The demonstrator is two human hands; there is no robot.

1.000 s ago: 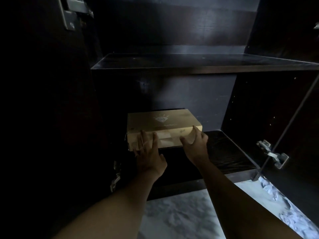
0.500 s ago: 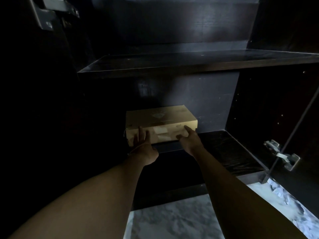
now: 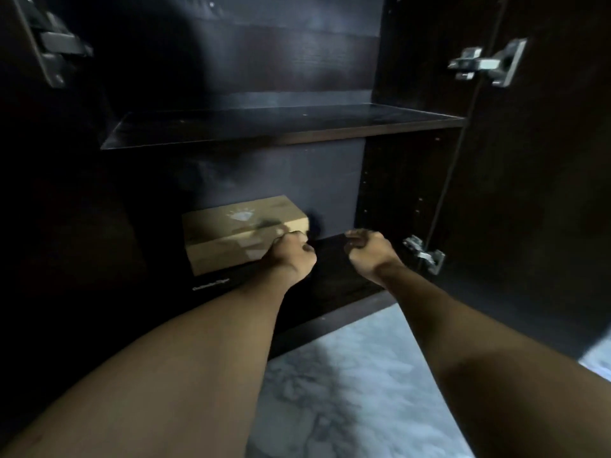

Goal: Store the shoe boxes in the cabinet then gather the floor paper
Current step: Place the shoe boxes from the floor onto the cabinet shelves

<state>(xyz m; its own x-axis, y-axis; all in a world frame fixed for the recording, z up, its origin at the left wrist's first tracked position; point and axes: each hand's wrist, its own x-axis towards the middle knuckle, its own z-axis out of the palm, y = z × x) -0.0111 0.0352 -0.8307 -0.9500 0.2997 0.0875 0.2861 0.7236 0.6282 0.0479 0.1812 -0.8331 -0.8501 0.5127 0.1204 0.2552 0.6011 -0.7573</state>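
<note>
one box point(image 3: 231, 233), tan with a pale mark on its lid, lies on the bottom shelf point(image 3: 334, 279) of the cabinet point(image 3: 406, 180), set left and back near the rear wall. my two bare hands reach in. my left hand point(image 3: 292, 256) is curled into a fist right at the box's front right corner; the blur keeps me from telling whether it grips the box or only sits against it. my right hand point(image 3: 368, 251) is curled too, holds nothing, and hangs over the bare shelf to the right, apart from the box. one upper shelf point(image 3: 281, 127) runs above. three metal hinges show: two on the right point(image 3: 486, 62) point(image 3: 425, 254), one at top left point(image 3: 56, 47). pale marbled floor point(image 3: 347, 375) lies below my forearms.
</note>
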